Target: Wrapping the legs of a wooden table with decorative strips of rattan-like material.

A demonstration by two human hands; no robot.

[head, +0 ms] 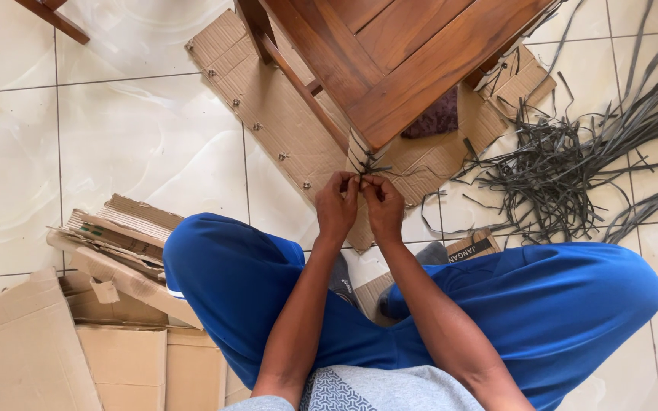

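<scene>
From the head camera, looking down: the person sits on the floor with legs in blue trousers spread apart, and both hands meet at the wrapped leg of a wooden chair. This chair leg is the landmark for all places below.

The left hand and the right hand lie just below the leg's lower end, side by side and almost touching each other. The fingers of both are curled closed, and they pinch the ends of dark thin strips that go around the leg. The knot or crossing of the strips sits directly above the fingertips, on the leg itself, so the strips run up and away from the grip toward the chair. The leg's long axis goes obliquely, from the hands up toward the seat. Both hands are equally near; I cannot tell which holds which end.

To the right of the leg, well apart, a loose heap of similar dark strips is spread over the floor. Under the chair lies a flat cardboard sheet with small fasteners. To the left and below the leg, folded cardboard pieces are stacked. The surface is pale glossy floor tiles; at the far upper left a part of other wooden furniture shows.
</scene>
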